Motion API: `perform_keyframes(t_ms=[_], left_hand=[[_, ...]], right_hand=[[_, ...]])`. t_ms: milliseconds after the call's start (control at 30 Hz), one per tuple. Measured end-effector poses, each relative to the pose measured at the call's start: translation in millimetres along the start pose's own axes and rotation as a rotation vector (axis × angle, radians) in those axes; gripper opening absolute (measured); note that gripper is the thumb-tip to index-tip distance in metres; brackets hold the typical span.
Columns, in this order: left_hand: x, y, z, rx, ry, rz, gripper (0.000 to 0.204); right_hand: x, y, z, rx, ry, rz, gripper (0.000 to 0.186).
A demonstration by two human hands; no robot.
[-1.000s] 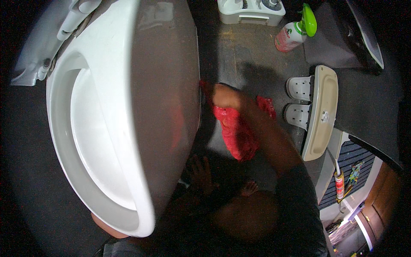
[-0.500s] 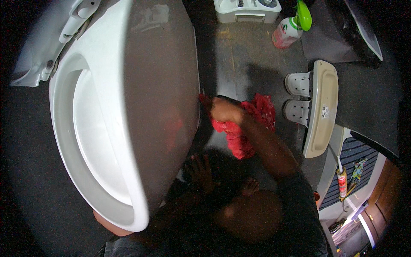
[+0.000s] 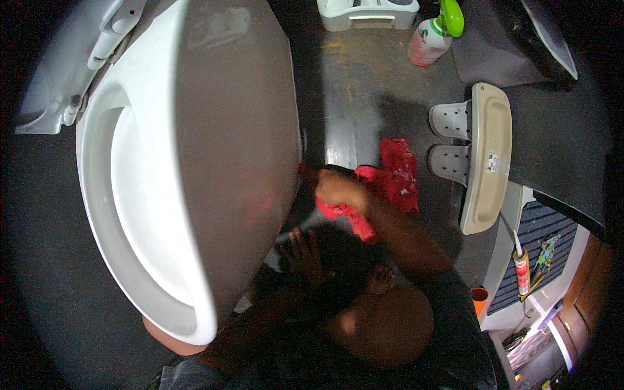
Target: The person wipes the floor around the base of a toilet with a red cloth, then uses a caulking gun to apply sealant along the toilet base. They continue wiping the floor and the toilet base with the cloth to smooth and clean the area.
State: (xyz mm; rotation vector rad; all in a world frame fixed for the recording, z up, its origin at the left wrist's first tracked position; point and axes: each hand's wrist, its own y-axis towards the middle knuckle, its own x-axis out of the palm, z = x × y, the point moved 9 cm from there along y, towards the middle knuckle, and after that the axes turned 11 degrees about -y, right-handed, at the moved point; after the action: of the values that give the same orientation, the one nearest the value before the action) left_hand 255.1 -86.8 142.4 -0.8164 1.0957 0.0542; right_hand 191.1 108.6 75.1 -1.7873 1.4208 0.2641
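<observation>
My right hand [image 3: 341, 192] is closed around a bunched red cloth [image 3: 398, 170], with one end pressed to the floor line at the foot of a white toilet bowl [image 3: 240, 130]. The rest of the cloth trails over the dark floor to the right, wet or spotted in places. Lower down, my left hand [image 3: 303, 255] lies flat with fingers spread, close to the toilet's base and in shadow; it holds nothing. My bare knee and toes show below it. The bowl's oval rim fills the left side.
A white caddy [image 3: 367, 18] and a spray bottle [image 3: 430, 40] with green trigger stand at the far side, beside a grey bin [image 3: 497, 52]. Rightward are a long beige tray-like cover [image 3: 489, 195], white perforated clog-like pieces [image 3: 450, 161], a sealant tube [image 3: 522, 270] and an orange cup [image 3: 479, 300].
My right hand has drawn nearer along the toilet's base with the cloth. The cloth's loose part has spread out to the right. My left hand stays nearly in place.
</observation>
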Motion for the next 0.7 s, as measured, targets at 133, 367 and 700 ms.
perform_keyframes(t_ms=[133,367,700], left_hand=[[7.5,2.8,-4.6,0.093,0.082,0.106,0.138],[20.0,2.8,-9.6,0.088,0.226,0.197,0.137],[20.4,6.6,-8.2,-0.016,0.137,0.118,0.139]], right_hand=[[-26.3,-13.9,6.7,-0.008,0.122,0.083,0.027],[-116.7,-19.5,66.3,0.141,0.253,0.395,0.026],[-148.1,-22.2,55.2,0.192,0.297,0.344,0.058]])
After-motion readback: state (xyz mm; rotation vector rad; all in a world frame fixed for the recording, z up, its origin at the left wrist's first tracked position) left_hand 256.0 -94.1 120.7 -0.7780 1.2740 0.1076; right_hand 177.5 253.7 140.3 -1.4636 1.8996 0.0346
